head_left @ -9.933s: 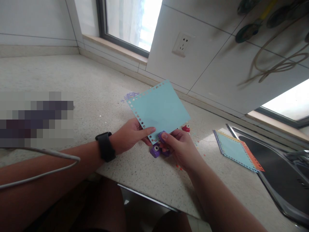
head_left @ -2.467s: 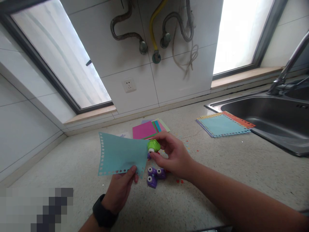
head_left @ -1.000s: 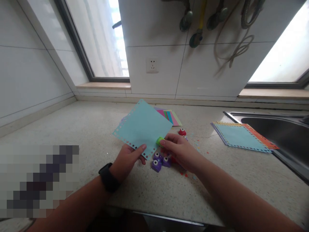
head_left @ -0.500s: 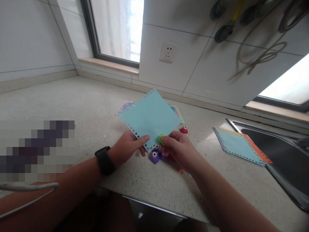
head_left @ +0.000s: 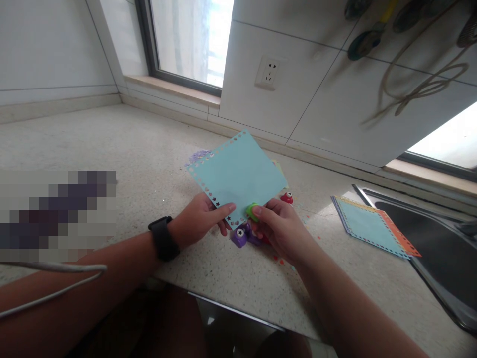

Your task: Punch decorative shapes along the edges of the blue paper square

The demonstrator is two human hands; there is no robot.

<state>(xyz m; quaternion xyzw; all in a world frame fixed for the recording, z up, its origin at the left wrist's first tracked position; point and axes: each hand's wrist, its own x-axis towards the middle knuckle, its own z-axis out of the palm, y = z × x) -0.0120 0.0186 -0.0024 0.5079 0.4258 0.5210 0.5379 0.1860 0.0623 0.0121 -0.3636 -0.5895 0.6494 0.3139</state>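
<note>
Left hand (head_left: pixel 199 222) pinches blue paper sheet (head_left: pixel 238 171) above the tabletop (head_left: pixel 112 144), near its front edge. Right hand (head_left: pixel 285 229) pinches green punch (head_left: pixel 253 212) on the sheet's lower edge. Two edges look punched, probably two left. Purple punches (head_left: pixel 240 237) lie beneath.

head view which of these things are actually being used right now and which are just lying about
In use: light blue sheet, pinched at its punched edge by the left hand; green paper punch, gripped by the right hand at the sheet's lower edge.
Lying about: purple punches on the counter; red punch; stack of punched sheets beside the sink; wall socket.
</note>
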